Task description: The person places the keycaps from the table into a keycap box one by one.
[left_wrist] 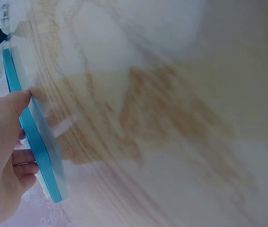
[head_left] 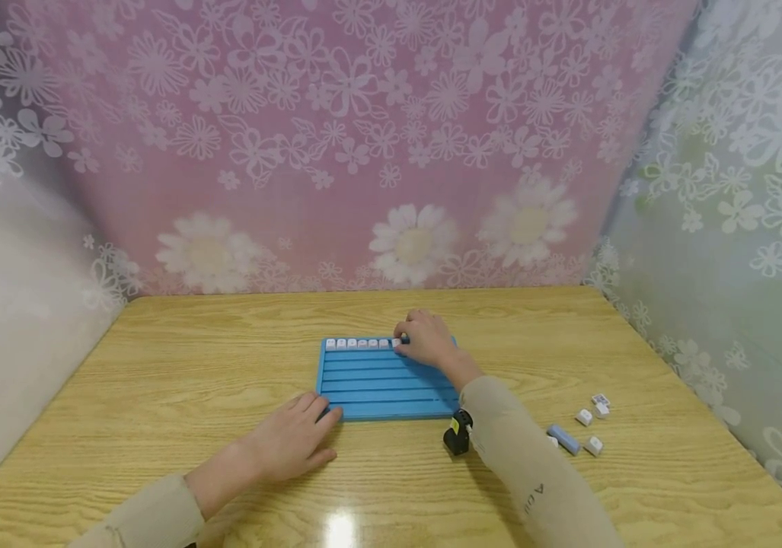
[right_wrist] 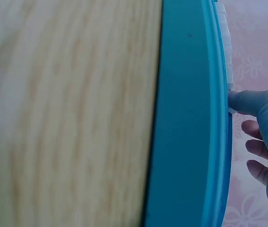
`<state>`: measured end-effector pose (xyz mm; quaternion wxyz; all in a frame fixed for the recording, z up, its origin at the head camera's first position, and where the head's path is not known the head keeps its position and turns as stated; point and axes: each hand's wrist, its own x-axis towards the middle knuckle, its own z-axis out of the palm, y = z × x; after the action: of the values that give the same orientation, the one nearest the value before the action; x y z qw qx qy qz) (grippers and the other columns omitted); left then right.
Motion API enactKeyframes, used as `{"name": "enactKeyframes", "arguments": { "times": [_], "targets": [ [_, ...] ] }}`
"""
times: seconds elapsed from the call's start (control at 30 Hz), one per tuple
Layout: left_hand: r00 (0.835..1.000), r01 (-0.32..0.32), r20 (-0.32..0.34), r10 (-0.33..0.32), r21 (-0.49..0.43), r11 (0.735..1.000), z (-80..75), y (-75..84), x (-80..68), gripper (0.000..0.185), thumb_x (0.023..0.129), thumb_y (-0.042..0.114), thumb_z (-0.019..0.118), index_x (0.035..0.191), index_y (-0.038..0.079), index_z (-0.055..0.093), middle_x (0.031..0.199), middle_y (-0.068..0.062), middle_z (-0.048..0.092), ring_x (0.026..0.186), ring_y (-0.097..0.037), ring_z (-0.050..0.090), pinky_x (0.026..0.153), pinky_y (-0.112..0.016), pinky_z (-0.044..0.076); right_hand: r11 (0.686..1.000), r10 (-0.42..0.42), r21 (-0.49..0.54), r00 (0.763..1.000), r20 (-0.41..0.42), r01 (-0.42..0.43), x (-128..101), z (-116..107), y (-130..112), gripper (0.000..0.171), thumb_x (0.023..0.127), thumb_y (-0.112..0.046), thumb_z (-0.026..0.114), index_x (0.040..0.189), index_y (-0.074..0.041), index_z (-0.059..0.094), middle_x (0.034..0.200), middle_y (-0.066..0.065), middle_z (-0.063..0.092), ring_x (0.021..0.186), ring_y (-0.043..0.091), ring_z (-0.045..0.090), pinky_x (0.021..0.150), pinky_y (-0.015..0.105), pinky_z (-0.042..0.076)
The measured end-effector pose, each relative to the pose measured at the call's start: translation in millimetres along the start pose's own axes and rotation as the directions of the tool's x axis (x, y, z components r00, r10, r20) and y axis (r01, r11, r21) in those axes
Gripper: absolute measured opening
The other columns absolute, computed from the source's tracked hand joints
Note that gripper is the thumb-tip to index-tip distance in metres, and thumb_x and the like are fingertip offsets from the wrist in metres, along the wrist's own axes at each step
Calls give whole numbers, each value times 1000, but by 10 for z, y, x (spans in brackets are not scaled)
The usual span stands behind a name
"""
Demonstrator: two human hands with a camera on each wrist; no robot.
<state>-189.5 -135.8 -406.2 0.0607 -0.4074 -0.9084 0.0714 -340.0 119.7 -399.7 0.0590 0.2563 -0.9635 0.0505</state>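
A blue ridged tray (head_left: 380, 387) lies on the wooden table. Along its back row, from the left corner, stand several white keycaps (head_left: 352, 344). At the right end of that row my right hand (head_left: 426, 338) pinches another white keycap (head_left: 396, 343) between thumb and fingers, right at the ridge. Seen from the right wrist, the thumb (right_wrist: 247, 101) presses at the row's end, with the other fingers loosely bent. My left hand (head_left: 295, 435) rests at the tray's front left corner. The left wrist view has its thumb (left_wrist: 19, 100) on the front edge and fingertips beside the tray.
On the table to the right lie several loose white keycaps (head_left: 584, 416) and a long blue-grey keycap (head_left: 563, 439), partly behind the right sleeve. A black wrist camera (head_left: 458, 434) sits by the tray's front right corner. Flowered cloth walls (head_left: 336, 152) surround the table.
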Motion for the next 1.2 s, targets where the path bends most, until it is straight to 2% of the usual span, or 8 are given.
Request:
{"name": "enactKeyframes", "arguments": {
  "times": [0.4, 0.63, 0.83, 1.2],
  "targets": [
    [1000, -1, 1, 1, -20, 1000, -31, 7, 2, 54, 93, 44, 51, 130, 5, 46, 118, -11, 48, 111, -25, 45, 97, -38, 39, 999, -35, 18, 999, -4, 35, 0, -17, 24, 21, 86, -30, 66, 103, -19, 71, 89, 0, 53, 80, 18, 44, 68, 33, 39],
    [1000, -2, -2, 2, -19, 1000, -32, 14, 4, 54, 92, 44, 52, 129, 5, 47, 117, -11, 49, 110, -25, 45, 96, -38, 40, 998, -53, 15, 998, -20, 53, 20, 26, 16, 21, 85, -32, 67, 102, -20, 71, 92, 0, 55, 85, 18, 47, 73, 34, 41],
    [1000, -11, -28, 11, -4, 1000, 2, 2, -3, 54, 92, 44, 53, 129, 5, 48, 116, -10, 49, 109, -25, 45, 95, -38, 40, 999, -39, 20, 999, -25, 39, 21, 24, 2, 21, 85, -32, 68, 100, -19, 71, 91, 1, 55, 84, 19, 48, 72, 35, 41],
    [1000, 2, -1, -2, -4, 1000, -9, 6, -3, 55, 92, 45, 52, 130, 6, 47, 118, -10, 49, 111, -25, 45, 97, -38, 39, 999, -8, 53, 1000, -6, 9, 9, 36, 28, 20, 85, -33, 68, 99, -18, 69, 89, 0, 54, 82, 18, 45, 69, 33, 41]
  ]
}}
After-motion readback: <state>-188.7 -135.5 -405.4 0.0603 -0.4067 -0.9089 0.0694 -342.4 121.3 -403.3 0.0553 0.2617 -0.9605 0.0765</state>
